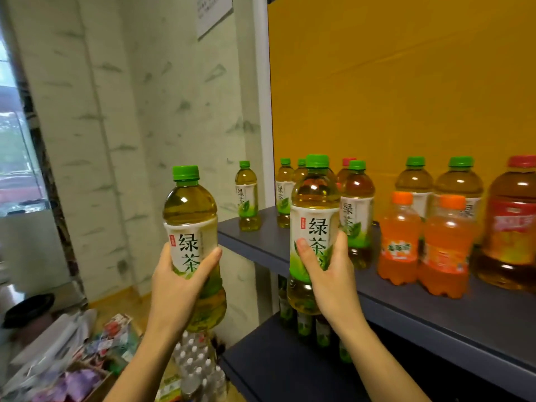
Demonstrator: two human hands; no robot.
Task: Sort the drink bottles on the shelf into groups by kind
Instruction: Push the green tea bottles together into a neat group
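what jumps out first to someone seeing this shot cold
Two green tea bottles held up in the foreground: one in the left hand left of the shelf, bottle, one in the right hand in front of the shelf's edge, bottle. Next, the bright yellow back panel behind the upper shelf, then two orange soda bottles standing at its right among more green-capped bottles.

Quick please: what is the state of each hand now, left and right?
Left hand: closed around a green tea bottle, held up beside the shelf.
Right hand: closed around a second green tea bottle.
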